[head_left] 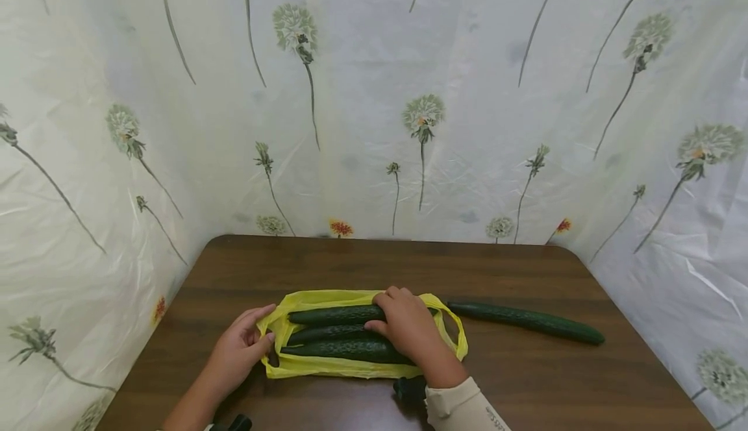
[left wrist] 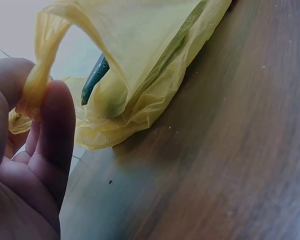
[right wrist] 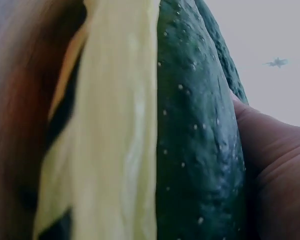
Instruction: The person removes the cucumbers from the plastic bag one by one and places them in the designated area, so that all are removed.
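A yellow plastic bag (head_left: 339, 369) lies on the table with its mouth spread upward. Side by side within it are a far cucumber (head_left: 336, 316), a middle one (head_left: 327, 334) and a near one (head_left: 356, 350). My left hand (head_left: 236, 348) pinches the bag's left handle (left wrist: 36, 85) between thumb and fingers. Over the right part of the bag, my right hand (head_left: 409, 324) grips the far cucumber, fingers across its far side and thumb on the near side. That hand covers the cucumber's right part. Close up in the right wrist view, a bumpy cucumber (right wrist: 200, 130) stands beside the thumb.
Another long cucumber (head_left: 526, 319) lies on the brown wooden table (head_left: 374, 265), right of the bag, its left end close to the bag's right handle (head_left: 461, 337). A dandelion-patterned sheet (head_left: 362, 106) hangs behind the table and along both sides.
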Demonstrator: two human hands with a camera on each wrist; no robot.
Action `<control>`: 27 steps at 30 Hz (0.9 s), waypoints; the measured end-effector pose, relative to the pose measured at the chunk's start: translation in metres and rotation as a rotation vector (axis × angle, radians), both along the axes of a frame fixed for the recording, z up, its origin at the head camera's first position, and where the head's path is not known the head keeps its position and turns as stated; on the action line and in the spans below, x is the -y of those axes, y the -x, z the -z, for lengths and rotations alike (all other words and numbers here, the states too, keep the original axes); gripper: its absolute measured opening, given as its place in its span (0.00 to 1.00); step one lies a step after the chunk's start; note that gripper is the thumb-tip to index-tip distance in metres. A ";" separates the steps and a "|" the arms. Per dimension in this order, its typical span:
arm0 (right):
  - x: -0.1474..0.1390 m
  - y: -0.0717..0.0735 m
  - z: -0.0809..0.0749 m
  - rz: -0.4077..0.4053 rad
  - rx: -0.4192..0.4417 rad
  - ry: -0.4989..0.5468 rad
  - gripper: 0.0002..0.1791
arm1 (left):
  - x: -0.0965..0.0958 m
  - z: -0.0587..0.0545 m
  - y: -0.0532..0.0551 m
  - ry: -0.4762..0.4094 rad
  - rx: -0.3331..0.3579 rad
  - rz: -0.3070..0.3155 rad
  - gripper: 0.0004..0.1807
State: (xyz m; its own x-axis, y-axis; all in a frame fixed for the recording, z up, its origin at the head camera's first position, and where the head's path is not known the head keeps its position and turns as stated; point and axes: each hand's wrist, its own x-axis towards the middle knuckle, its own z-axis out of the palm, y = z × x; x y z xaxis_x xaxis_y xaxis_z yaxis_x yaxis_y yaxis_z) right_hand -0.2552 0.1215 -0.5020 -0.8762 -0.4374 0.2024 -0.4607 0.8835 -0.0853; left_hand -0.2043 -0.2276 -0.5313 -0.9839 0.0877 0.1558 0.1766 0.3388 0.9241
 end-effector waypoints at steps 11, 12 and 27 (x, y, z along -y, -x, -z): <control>0.002 -0.002 -0.002 -0.003 -0.016 0.019 0.28 | 0.000 0.000 0.001 0.009 -0.001 0.000 0.27; 0.002 -0.002 -0.002 -0.002 -0.016 0.021 0.28 | 0.000 0.000 0.001 0.009 -0.004 0.001 0.27; 0.002 0.000 -0.002 0.009 -0.012 0.028 0.29 | 0.002 0.000 0.003 0.028 -0.025 0.007 0.27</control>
